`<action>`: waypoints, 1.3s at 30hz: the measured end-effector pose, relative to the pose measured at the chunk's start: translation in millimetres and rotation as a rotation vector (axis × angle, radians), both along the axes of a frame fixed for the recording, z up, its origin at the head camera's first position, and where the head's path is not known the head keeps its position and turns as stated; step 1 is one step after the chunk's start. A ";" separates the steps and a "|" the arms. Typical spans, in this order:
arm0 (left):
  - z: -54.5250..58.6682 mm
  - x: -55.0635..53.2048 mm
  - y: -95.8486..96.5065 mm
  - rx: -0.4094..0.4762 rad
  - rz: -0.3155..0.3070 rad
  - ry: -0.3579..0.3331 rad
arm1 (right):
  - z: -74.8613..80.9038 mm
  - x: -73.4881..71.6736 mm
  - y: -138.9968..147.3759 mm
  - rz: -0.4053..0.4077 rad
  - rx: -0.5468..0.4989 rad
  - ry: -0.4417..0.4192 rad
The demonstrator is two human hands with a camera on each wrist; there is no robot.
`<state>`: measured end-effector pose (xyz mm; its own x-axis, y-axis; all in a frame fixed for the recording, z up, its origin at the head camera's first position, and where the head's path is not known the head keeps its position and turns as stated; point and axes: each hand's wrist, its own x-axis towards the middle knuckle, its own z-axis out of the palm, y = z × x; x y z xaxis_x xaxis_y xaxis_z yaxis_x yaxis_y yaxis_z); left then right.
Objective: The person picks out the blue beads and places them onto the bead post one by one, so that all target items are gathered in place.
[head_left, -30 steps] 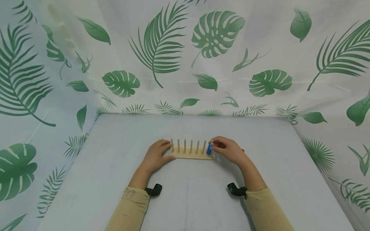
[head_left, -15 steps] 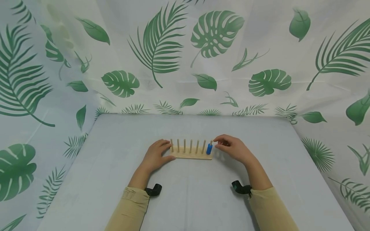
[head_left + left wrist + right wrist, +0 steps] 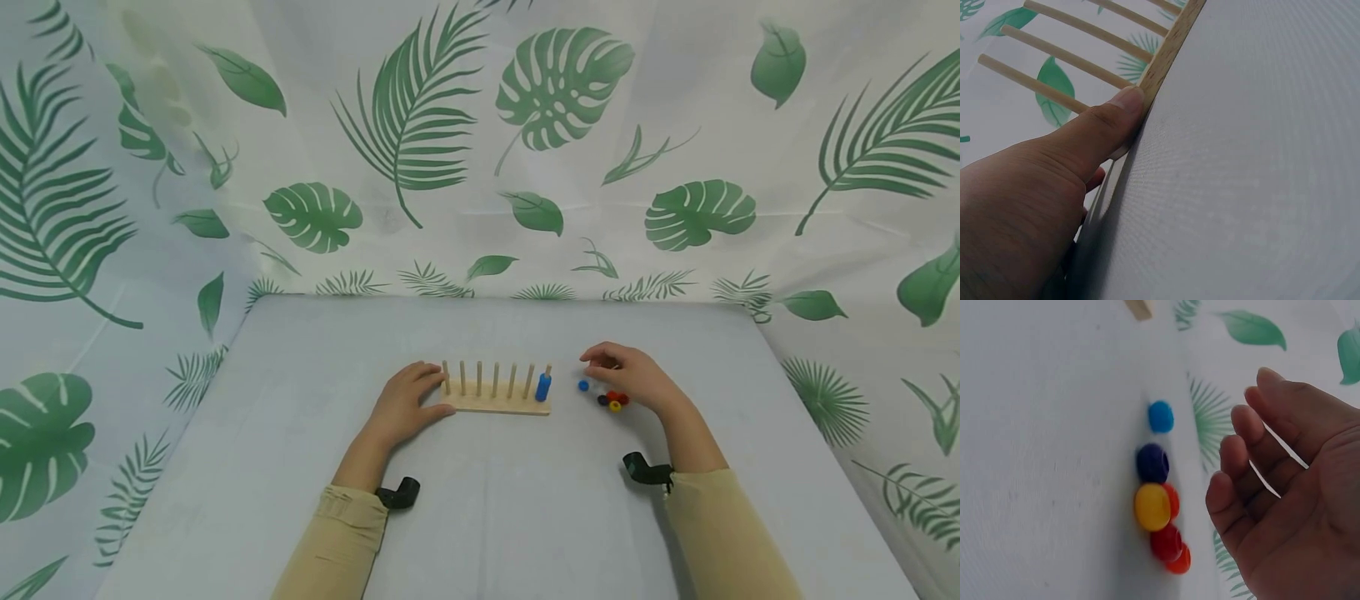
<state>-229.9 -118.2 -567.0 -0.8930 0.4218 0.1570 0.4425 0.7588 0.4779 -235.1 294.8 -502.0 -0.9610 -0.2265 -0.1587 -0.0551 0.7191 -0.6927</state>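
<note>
A wooden peg board with a row of upright pegs lies on the table. Blue beads are stacked on its rightmost peg. My left hand grips the board's left end, its thumb on the front edge, as the left wrist view shows; its other fingers are mostly hidden there. Over the loose beads, right of the board, hovers my right hand, fingers loosely bent and holding nothing. In the right wrist view a blue bead lies apart from a dark purple bead, a yellow bead and several red and orange ones.
The table has a pale grey cover. Behind it and at its sides hangs a white cloth printed with green leaves. Each wrist wears a black camera mount, the left one and the right one.
My right hand has moved from the blue stack to the right, away from the peg board, and the loose beads have come into sight. The left hand has stayed on the board.
</note>
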 end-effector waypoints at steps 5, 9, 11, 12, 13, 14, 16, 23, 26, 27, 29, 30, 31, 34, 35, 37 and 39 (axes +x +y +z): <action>0.1 0.8 0.6 0.009 0.002 0.013 | -7.5 -5.1 7.9 -0.016 0.003 -0.060; 0.8 1.4 0.9 0.013 -0.001 0.019 | -14.2 -8.3 11.3 -0.008 0.010 -0.077; 1.1 1.4 0.8 0.011 -0.002 0.013 | -17.5 -9.5 12.5 0.012 0.016 -0.087; 1.1 1.4 0.7 0.007 -0.002 0.010 | -19.1 -10.1 12.8 0.026 0.017 -0.090; 0.9 1.4 0.5 0.005 -0.002 0.008 | -20.3 -10.7 12.9 0.038 0.017 -0.092; 0.8 1.5 0.4 0.006 -0.003 0.006 | -21.3 -11.1 12.9 0.052 0.023 -0.092; 0.5 1.4 0.4 0.004 -0.003 0.007 | -22.6 -11.9 12.2 0.066 0.027 -0.097; 1.3 1.9 0.7 0.003 -0.005 0.014 | -24.0 -14.7 9.5 0.070 0.056 -0.087; 2.8 2.2 0.5 0.008 -0.006 0.003 | -24.4 -15.9 9.2 0.064 0.063 -0.084; 3.2 2.3 0.3 0.009 -0.006 -0.001 | -24.5 -16.3 9.1 0.060 0.065 -0.084; 3.7 2.4 0.0 0.012 -0.007 -0.007 | -24.9 -16.9 8.9 0.054 0.065 -0.089; 4.0 2.5 -0.2 0.014 -0.008 -0.008 | -24.8 -17.0 8.6 0.052 0.064 -0.092; 4.0 2.4 -0.2 0.013 -0.009 -0.011 | -24.9 -17.2 8.3 0.050 0.062 -0.098; 3.3 2.0 -0.6 0.008 -0.007 -0.018 | -24.7 -17.4 6.8 0.047 0.057 -0.110; 3.0 1.9 -0.7 0.007 -0.007 -0.019 | -24.2 -17.3 6.2 0.051 0.057 -0.110; 2.4 1.6 -0.7 0.002 -0.005 -0.019 | -23.6 -17.4 5.1 0.053 0.052 -0.111; 2.1 1.4 -0.7 0.002 -0.004 -0.017 | -22.9 -17.3 4.5 0.060 0.055 -0.103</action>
<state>-228.5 -118.8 -565.0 -0.8937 0.4253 0.1431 0.4377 0.7560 0.4866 -252.4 299.3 -524.9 -0.9238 -0.2715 -0.2699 -0.0296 0.7535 -0.6568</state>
